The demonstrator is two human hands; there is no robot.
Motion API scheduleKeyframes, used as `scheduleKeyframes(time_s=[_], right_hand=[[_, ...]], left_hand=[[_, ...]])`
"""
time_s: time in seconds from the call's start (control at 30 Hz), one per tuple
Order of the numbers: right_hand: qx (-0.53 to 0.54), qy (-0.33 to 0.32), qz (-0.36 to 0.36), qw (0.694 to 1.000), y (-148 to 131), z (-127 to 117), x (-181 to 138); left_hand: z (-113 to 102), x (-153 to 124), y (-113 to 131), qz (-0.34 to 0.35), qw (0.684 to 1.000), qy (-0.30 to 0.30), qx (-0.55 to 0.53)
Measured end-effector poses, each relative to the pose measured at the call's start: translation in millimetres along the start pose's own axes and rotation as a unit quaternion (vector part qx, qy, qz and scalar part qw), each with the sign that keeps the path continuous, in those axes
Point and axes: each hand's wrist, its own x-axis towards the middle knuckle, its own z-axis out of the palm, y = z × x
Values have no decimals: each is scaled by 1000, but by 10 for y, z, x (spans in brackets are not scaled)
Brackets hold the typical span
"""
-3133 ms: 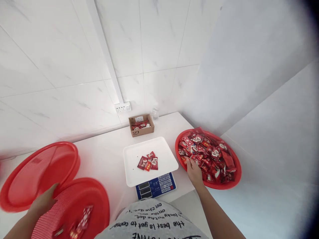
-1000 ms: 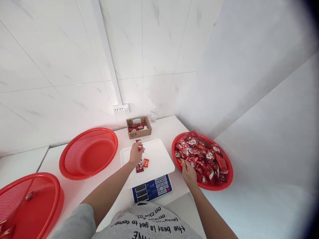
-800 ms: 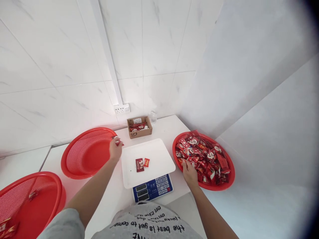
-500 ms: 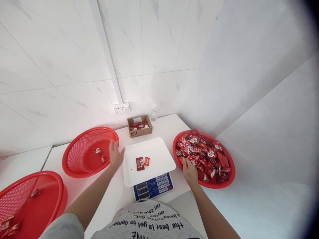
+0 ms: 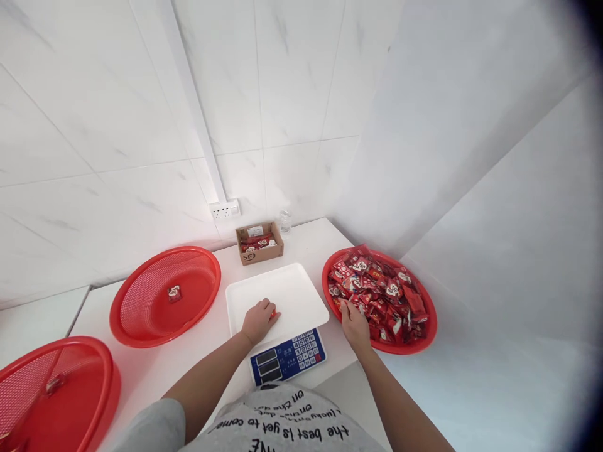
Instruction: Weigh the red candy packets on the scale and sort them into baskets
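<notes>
My left hand [image 5: 260, 321] is closed over small red packets [image 5: 274, 313] on the white tray [image 5: 301, 292] of a weighing scale. Only a bit of red shows by the fingertips; the rest is covered. At the near-left rim of the right red basket [image 5: 426, 342], my right hand [image 5: 355, 328] is closed with its fingers on the edge. Many red wrapped snack packets [image 5: 384, 292] are heaped in that basket. Below the tray, the scale's blue keypad panel [image 5: 288, 356] faces me.
A red mesh basket [image 5: 141, 336] at left holds one small packet [image 5: 174, 293]. Another red basket [image 5: 101, 408] stands nearer, cut off by the frame. Behind the scale are a cardboard box [image 5: 260, 254] of packets and a clear plastic item [image 5: 285, 221]. A tiled wall [image 5: 301, 94] closes off the back.
My left hand has moved right from the left basket onto the tray and closed over the red packets there. The right hand stays at the basket rim. The view has shifted slightly.
</notes>
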Motion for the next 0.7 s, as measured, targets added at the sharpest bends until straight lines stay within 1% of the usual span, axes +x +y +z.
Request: scheduleKeyframes(time_s=[0.1, 0.2, 0.27, 0.37, 0.43, 0.47, 0.5, 0.57, 0.7], right_hand=[[3, 4, -9, 1000, 20, 12, 8], [2, 9, -21, 1000, 21, 11, 9], [3, 8, -21, 1000, 10, 5, 6], [8, 2, -10, 1000, -10, -3, -1], [14, -1, -3, 1000, -17, -2, -5], [17, -3, -2, 1000, -17, 0, -5], [19, -3, 0, 1000, -16, 3, -4], [23, -1, 3, 1000, -9, 5, -2], [53, 40, 2, 998, -27, -24, -10]], left_hand=[[-59, -19, -20, -51, 998, 12, -25], [-259, -54, -157, -126, 990, 46, -38], [-475, -78, -356, -180, 981, 73, -31], [-843, -133, -759, -278, 953, 118, -6], [-1031, -198, -1009, -334, 933, 130, 17], [-1086, -238, -1102, -363, 923, 126, 35], [-1108, -281, -1168, -379, 916, 123, 45], [-1055, -369, -1210, -384, 914, 117, 58], [-714, -518, -1049, -338, 934, 100, 54]])
